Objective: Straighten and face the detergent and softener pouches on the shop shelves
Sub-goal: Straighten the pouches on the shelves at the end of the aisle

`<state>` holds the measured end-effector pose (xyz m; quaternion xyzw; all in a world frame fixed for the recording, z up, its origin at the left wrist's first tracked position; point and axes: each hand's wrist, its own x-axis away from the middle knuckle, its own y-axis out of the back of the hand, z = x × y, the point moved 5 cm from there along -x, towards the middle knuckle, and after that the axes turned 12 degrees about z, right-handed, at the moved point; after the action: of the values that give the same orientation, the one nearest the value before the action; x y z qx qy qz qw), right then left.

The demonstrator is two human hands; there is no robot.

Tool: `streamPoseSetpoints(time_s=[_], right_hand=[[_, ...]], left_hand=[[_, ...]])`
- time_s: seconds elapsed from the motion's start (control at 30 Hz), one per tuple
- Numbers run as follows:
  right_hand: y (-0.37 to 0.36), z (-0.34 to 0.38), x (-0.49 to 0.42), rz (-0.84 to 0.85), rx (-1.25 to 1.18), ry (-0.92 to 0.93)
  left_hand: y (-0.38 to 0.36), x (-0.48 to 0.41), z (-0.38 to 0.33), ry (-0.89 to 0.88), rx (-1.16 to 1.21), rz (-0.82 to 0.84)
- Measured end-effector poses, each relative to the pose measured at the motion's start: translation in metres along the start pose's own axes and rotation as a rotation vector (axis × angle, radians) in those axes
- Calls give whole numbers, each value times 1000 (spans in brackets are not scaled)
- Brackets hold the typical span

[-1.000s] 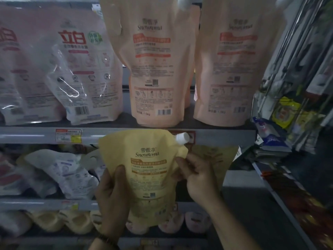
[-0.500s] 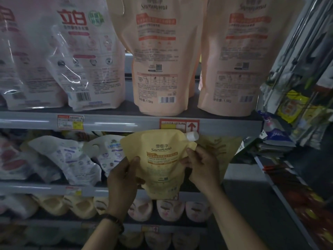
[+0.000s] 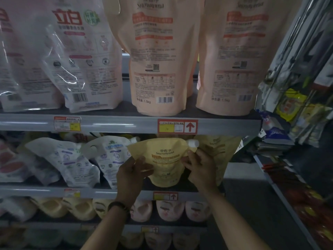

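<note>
1. White-and-pink pouches (image 3: 75,56): top shelf, far left, upright, barcode side out
2. White pouches (image 3: 72,163): middle shelf, left, leaning and tilted
3. Left hand (image 3: 132,175): fingers curled round left edge of yellow pouch (image 3: 164,159), thumb on its front
4. Yellow pouch: front of middle shelf, upright, label outward, white cap (image 3: 193,143) at top right corner
5. Right hand (image 3: 201,168): pinching pouch's right edge just under cap
6. Second yellow pouch (image 3: 221,150): just behind, to right
7. Peach pouches (image 3: 230,56): top shelf, upright
</note>
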<state>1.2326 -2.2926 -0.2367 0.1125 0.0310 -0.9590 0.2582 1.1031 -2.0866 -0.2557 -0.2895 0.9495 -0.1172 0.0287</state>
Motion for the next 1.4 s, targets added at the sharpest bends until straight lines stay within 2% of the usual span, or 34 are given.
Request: streamPoseSetpoints(time_s=[0.23,0.37,0.47,0.6,0.7,0.8,1.0,1.23,1.4], right_hand=[[1,-10,-5,-24,30,3],[-1,-30,-2,-28,46,-41],[-1,-35,-5,-38,42,-56],[-2,-31,-15,-9,136,-90],[-6,-30,-21,13,244,-96],[-10,-20,-15,16,286,-47],[-18,-21,2,70,134,-67],[-19,-18,17,29,87,-74],[-8,-28,29,-93,19,-106]], left_hand=[[4,-21,13,15,14,26],[4,-20,21,5,-122,28],[3,-23,21,18,-113,21],[5,-25,18,6,-194,4],[5,-31,18,3,-347,33],[4,-35,19,22,-309,42],[2,-30,22,-39,-488,-1],[-10,-2,25,-79,-440,-106],[-26,4,53,-13,-504,37]])
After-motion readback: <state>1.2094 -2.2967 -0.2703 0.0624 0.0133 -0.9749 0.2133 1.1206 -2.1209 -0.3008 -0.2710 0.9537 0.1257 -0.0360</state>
